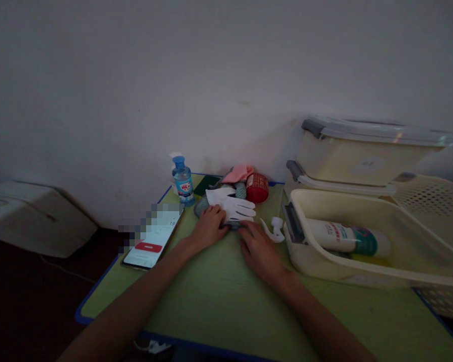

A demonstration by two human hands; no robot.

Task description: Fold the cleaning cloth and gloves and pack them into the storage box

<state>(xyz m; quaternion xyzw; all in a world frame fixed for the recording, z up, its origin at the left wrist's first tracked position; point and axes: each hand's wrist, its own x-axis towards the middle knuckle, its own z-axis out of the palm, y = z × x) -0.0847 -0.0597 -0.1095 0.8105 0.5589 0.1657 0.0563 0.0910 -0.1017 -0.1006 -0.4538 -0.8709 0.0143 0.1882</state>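
A white glove [232, 205] lies spread over a grey patterned cloth [201, 206], its fingers pointing right. My left hand [210, 226] rests on the glove's left lower edge, fingers bent slightly and apart, thumb stretched to the right along the table. At the front edge of the grey cloth, my right hand [257, 246] lies palm down with its fingertips touching that edge. Neither hand visibly grips anything. Just right of my right fingers is a white spray trigger head [276, 230]. Behind the glove are a pink cloth [237, 174] and a red round container [257, 188].
The green table [211, 301] has a blue rim. On its left lie a lit phone [153, 241] and a blue liquid bottle [184, 185]. At right, a cream bin [362, 274] holds a white-and-green spray can [347, 239]; a lidded box [355, 156] stands behind.
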